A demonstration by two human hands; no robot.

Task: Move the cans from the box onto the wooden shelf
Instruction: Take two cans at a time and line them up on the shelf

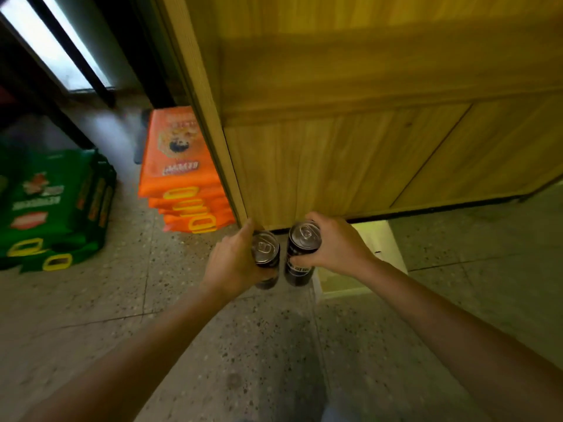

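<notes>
Looking down at a speckled floor (91, 315) from the head cam. Far left: stack of green packs (51, 208) w/ yellow handle cut-outs, flat on the floor. Next over, stack of orange packs (179, 169) — same yellow handles, tucked just beside the corner post of the wooden shelf (350, 153). Shelf unit fills upper right, light wood panels, dark gap along its base.

Centre, low against the shelf's bottom edge: left hand (234, 263) wrapped round a dark can (266, 254), fingers curled on the far side, thumb side up, silver top w/ pull tab showing. Can upright, slightly tilted. Just beside it, nearly touching — second dark can (300, 254), white lettering on its side, clamped from the right by the right hand (338, 248), fingers closed over the rim and body. Both cans held off the floor, near the shelf's front, not resting on any board.

Right of the hands: pale box (374, 248) on the floor, partly hidden by the right wrist; contents can't be made out.
</notes>
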